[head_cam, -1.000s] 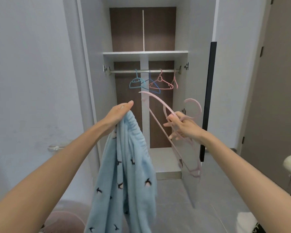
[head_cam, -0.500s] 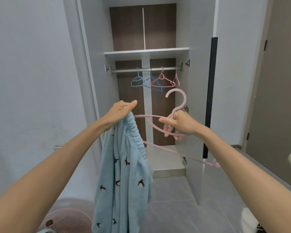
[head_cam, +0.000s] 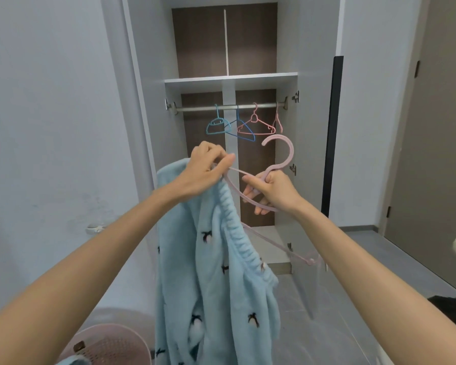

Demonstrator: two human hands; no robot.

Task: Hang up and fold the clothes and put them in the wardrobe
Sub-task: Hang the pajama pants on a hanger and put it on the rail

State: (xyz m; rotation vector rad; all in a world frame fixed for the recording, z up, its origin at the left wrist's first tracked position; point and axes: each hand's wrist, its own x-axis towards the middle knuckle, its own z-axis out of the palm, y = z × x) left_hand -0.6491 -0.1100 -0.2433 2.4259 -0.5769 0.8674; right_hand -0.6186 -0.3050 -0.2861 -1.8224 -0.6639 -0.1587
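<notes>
From my head view, my left hand [head_cam: 208, 167] is clamped on the ribbed elastic edge of the light blue fleece garment [head_cam: 208, 272], thumb and fingers pinched together where one end of the pink hanger [head_cam: 287, 154] meets them. My right hand [head_cam: 274, 191] is curled round that hanger just below its upright hook. The garment, printed with small dark birds, hangs down from my left hand in front of the open wardrobe [head_cam: 311, 127], not inside it. On the rail [head_cam: 221, 108] under the shelf [head_cam: 229, 77] hang four bare hangers [head_cam: 256, 126], two blue and two pink. A pink basket [head_cam: 108, 343] sits low on my left.
</notes>
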